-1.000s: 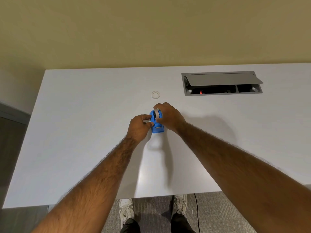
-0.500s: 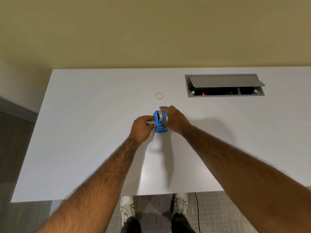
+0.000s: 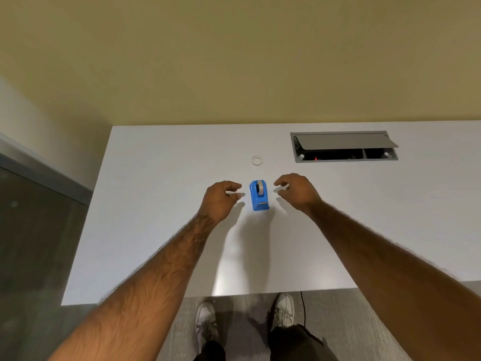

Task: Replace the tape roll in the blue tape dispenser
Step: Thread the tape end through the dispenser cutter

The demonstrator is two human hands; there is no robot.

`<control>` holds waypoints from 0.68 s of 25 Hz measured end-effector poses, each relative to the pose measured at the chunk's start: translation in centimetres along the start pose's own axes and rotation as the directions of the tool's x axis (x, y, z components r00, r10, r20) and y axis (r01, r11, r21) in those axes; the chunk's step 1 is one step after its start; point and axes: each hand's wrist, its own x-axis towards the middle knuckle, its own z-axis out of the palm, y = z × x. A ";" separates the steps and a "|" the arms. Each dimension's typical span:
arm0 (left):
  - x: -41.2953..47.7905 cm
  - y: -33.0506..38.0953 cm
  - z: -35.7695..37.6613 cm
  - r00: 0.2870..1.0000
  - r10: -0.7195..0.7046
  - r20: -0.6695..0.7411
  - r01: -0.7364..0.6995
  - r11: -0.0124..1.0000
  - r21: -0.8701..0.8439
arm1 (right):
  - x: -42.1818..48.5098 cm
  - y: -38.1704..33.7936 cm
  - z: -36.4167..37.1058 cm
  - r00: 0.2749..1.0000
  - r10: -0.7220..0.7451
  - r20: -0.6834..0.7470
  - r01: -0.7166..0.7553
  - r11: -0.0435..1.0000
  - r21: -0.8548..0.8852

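Observation:
The blue tape dispenser stands upright on the white table, with a tape roll seated in its top. My left hand hovers just left of it, fingers loosely curled and holding nothing. My right hand hovers just right of it, fingers relaxed and apart from the dispenser. A small white ring, an empty tape core, lies flat on the table beyond the dispenser.
A grey cable hatch with its lid propped open is set into the table at the back right. A beige wall rises behind the table. My shoes and a dark cable show below the table's front edge.
Both hands have let go of the dispenser and drawn apart to its sides. The dispenser now stands alone on the table.

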 end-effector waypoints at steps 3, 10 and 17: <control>0.6 0.2 0.3 1.000 0.025 0.006 -0.025 0.998 0.064 | 0.7 0.0 0.4 1.000 0.005 0.023 -0.005 1.000 0.022; 3.5 -0.4 5.4 0.993 0.113 -0.031 -0.109 0.988 0.106 | 4.0 1.4 3.4 0.960 -0.272 0.063 0.274 0.961 -0.025; 5.4 -2.5 8.8 0.992 0.125 -0.030 -0.121 0.986 0.117 | 6.0 1.9 3.8 0.935 -0.348 0.075 0.348 0.937 0.009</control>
